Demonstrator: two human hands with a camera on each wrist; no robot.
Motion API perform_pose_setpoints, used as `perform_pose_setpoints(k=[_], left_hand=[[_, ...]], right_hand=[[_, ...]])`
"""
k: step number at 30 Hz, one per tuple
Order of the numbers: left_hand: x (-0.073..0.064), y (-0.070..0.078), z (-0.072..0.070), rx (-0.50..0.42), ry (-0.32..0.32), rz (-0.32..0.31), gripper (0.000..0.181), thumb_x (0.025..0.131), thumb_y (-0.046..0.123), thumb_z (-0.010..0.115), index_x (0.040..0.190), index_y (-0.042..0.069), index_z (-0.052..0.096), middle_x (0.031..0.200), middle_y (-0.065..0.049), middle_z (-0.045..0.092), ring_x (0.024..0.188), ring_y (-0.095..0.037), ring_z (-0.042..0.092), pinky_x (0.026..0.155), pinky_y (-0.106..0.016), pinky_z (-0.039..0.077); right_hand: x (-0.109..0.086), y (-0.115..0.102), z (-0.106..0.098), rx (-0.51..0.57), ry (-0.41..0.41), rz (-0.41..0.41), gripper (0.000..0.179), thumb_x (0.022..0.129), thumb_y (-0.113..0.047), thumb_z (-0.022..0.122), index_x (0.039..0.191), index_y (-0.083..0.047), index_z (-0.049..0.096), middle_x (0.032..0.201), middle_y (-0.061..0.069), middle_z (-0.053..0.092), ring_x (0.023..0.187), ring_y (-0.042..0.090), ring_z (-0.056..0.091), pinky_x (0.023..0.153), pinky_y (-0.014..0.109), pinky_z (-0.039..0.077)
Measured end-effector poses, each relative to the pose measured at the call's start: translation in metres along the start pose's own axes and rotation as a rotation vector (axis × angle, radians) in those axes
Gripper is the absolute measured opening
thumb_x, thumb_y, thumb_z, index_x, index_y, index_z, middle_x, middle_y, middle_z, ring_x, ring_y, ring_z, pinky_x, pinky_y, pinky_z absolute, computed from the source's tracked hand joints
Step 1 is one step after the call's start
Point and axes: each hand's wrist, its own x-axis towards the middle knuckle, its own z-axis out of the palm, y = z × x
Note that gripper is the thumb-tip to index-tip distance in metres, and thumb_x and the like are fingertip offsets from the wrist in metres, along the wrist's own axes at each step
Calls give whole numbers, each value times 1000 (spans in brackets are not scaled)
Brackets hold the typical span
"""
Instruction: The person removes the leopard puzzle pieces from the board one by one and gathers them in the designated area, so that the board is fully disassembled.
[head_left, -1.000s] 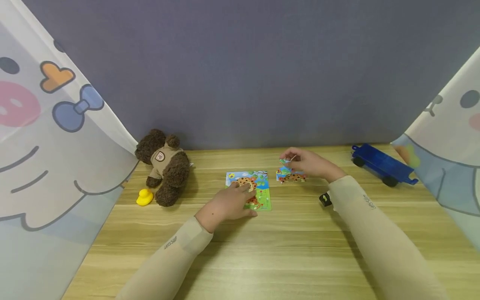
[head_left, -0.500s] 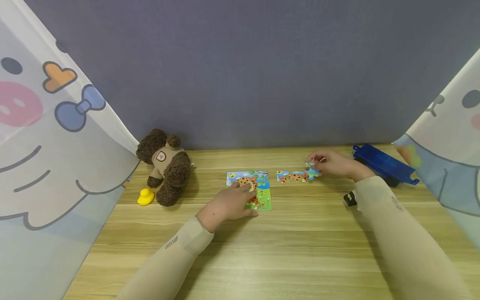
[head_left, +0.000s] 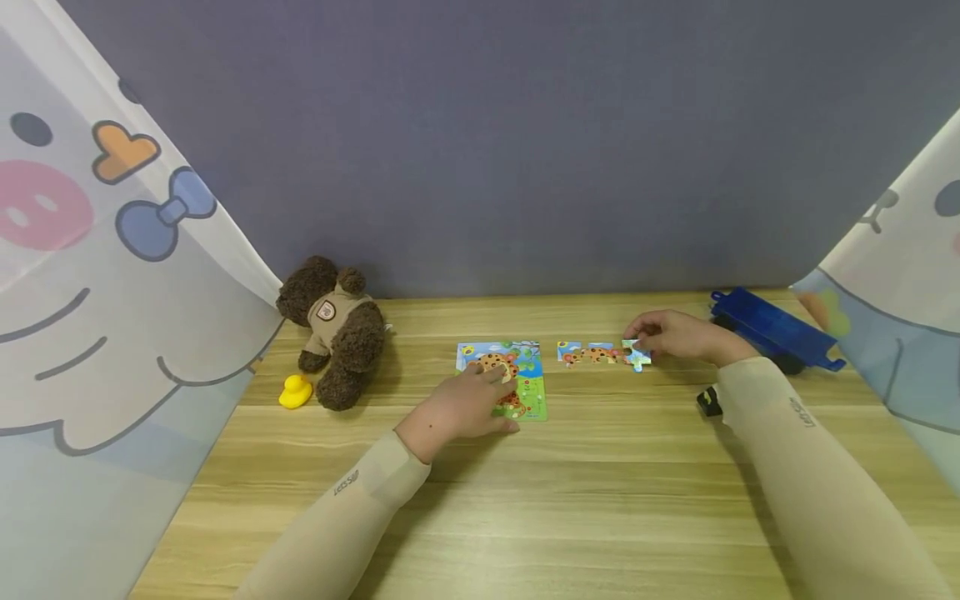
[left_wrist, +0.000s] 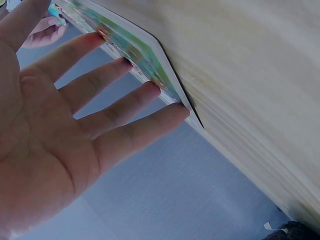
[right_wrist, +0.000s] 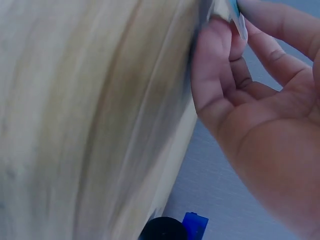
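My left hand (head_left: 468, 404) lies with its fingers spread over a picture card (head_left: 534, 396) printed with a spotted leopard on grass. In the left wrist view, straight fingertips touch the card near its edge. To the right, my right hand (head_left: 678, 335) pinches a blue and green jigsaw piece (head_left: 637, 358) between thumb and fingers, low over the table. In the right wrist view only a sliver of that piece (right_wrist: 238, 20) shows at the top. Left of it, joined jigsaw pieces (head_left: 600, 355) with part of the leopard lie in a row on the table.
A brown teddy bear (head_left: 341, 333) lies at the back left, with a yellow rubber duck (head_left: 296, 391) in front of it. A blue toy trailer (head_left: 776, 327) stands at the back right. A grey panel (head_left: 510, 150) rises behind the wooden table (head_left: 547, 500).
My right hand has carried the jigsaw piece rightward from over the row and lowered it to the row's right end. The left hand stays on the card.
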Motion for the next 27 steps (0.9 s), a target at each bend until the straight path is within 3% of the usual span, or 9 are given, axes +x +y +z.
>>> perform_pose_setpoints(k=[7, 12, 17, 20, 25, 27], left_hand=[[1, 0, 1, 3, -1, -1, 77, 100, 63, 66, 163, 23, 48, 175, -9, 37, 161, -45, 35, 122, -62, 47], [1, 0, 1, -4, 4, 7, 75, 101, 62, 65, 163, 22, 49, 174, -10, 38, 160, -46, 36, 124, -61, 45], [4, -3, 0, -23, 1, 19, 69, 104, 61, 60, 161, 21, 52, 173, -10, 42, 161, -43, 37, 131, -57, 37], [8, -6, -5, -51, -12, 33, 64, 106, 59, 57, 158, 21, 55, 171, -8, 45, 161, -37, 38, 134, -55, 33], [16, -12, -13, -107, -11, 71, 56, 107, 55, 59, 150, 18, 63, 160, -4, 57, 155, -26, 49, 136, -52, 28], [18, -15, -16, -129, 0, 61, 58, 107, 56, 59, 150, 17, 62, 157, -4, 59, 151, -28, 51, 133, -52, 34]], right_hand=[[3, 5, 0, -40, 13, 3, 34, 110, -16, 58, 138, 1, 62, 129, 20, 67, 100, 22, 57, 78, 33, 51], [4, 6, 1, -79, 40, 13, 34, 111, -19, 55, 138, 0, 63, 133, 20, 68, 102, 22, 59, 82, 31, 52], [4, 2, 2, -92, 65, 23, 36, 113, -25, 53, 138, -1, 62, 114, 14, 68, 91, 21, 57, 77, 32, 49], [2, -5, 1, -124, 100, -11, 38, 114, -26, 51, 138, 1, 62, 112, 16, 68, 93, 24, 60, 77, 37, 52], [5, -33, 3, -140, 151, -59, 45, 115, -34, 49, 144, -3, 61, 136, 21, 67, 117, 32, 66, 95, 48, 57], [9, -47, 7, -119, 138, -66, 47, 114, -38, 50, 145, -5, 61, 138, 20, 67, 116, 32, 66, 93, 46, 58]])
